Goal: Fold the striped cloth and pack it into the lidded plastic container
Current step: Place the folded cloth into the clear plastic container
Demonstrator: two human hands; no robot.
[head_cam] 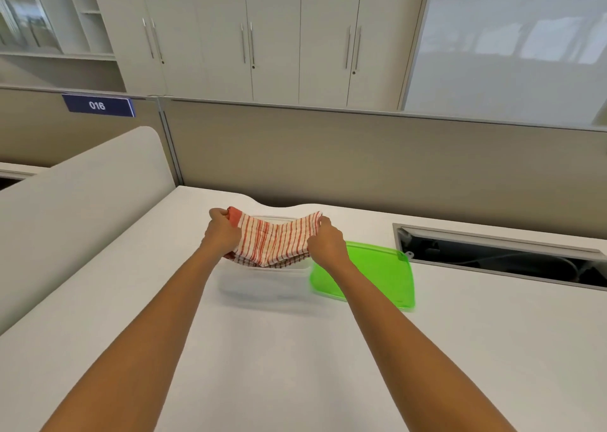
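Folded cloth [274,239], red/white stripes, held up betw. both hands, over the open container [262,280]. Left hand [223,232] clenched on cloth's left end, fingers curled round a bunched red edge at top. Right hand [326,242] clenched on right end, thumb & fingers pinching the gathered layers. Cloth spans straight across from one fist to the other, sagging a little in the middle; several layers visible along the lower edge. Stripes run roughly near-to-far.

Container clear plastic, sitting on white desk [295,366], directly under cloth. Near wall and front rim visible below cloth's lower edge; far rim peeks above cloth's top edge. Cloth's lower edge level w/ or just inside the near rim: cannot tell if touching. Inside of container hidden by cloth.

Green lid [377,274] flat on desk, just right of container, off it, partly under right wrist in this view. Lid translucent, small tab at far right corner.

Both forearms bare, stretched fwd from bottom corners of view, converging on cloth.

Beyond: cable slot [499,257] w/ open flap in desk at right, beige partition [361,155] behind desk, blue "016" sign [98,105] upper left, white cabinets [249,37] at back.
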